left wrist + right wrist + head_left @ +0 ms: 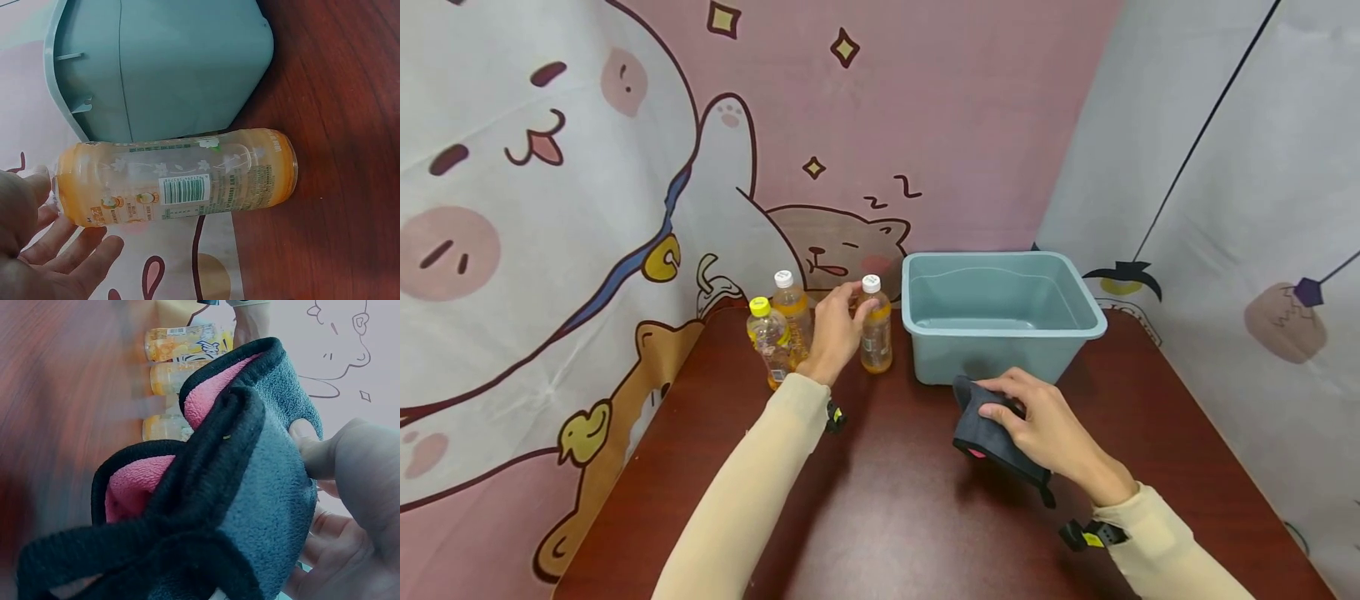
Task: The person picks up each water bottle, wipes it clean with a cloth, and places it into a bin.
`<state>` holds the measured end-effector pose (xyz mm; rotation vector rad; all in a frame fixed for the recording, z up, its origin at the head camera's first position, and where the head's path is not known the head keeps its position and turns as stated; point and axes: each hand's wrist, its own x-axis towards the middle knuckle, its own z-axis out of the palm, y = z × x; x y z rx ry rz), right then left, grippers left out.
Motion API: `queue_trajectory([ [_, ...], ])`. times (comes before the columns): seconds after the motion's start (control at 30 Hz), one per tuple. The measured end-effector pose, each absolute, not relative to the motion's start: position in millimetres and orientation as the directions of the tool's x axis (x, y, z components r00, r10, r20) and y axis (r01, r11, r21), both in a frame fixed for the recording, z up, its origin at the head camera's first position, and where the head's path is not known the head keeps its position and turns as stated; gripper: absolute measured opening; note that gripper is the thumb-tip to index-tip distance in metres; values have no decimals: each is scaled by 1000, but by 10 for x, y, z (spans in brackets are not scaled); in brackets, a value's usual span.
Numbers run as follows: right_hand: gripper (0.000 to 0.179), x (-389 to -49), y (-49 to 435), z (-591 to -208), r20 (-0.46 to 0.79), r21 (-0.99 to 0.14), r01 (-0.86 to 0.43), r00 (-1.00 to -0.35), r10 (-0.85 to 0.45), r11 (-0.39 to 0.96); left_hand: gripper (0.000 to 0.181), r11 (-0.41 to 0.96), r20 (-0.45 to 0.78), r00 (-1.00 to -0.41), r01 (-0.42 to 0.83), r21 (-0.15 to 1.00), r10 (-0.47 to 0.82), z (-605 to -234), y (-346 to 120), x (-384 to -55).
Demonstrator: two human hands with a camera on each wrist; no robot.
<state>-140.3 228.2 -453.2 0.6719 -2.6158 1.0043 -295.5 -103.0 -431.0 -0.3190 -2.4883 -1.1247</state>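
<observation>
My left hand point(835, 329) is at the upper part of a clear bottle point(876, 342) with a white cap and orange-trimmed label, which stands upright left of the bin. In the left wrist view the thumb and fingers point(94, 265) are spread about its top end; whether they touch is unclear. Two more bottles, one yellow-capped point(772, 343) and one white-capped point(792, 304), stand left of this hand. My right hand point(1048, 425) grips a folded dark grey cloth point(992, 429) with black edging and pink inside point(215, 394), above the table before the bin.
A blue-green plastic bin point(1000, 354) stands at the back right of the dark reddish wooden table point(880, 517). Hanging cloth with cartoon animals point(842, 242) closes off the back and sides of the table.
</observation>
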Motion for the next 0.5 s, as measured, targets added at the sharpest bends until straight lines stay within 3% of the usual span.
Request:
queue_trajectory([
  [0.3,38,-1418,2273,-4555,382,-565,-505,-861,-335,653,54,640,434,-900,360,678,47,-4231,-1116,-2836],
  [0.5,39,-1426,2279,-4557,376,-564,-501,-863,-336,656,48,649,476,-877,396,650,59,-4126,-1294,-2667],
])
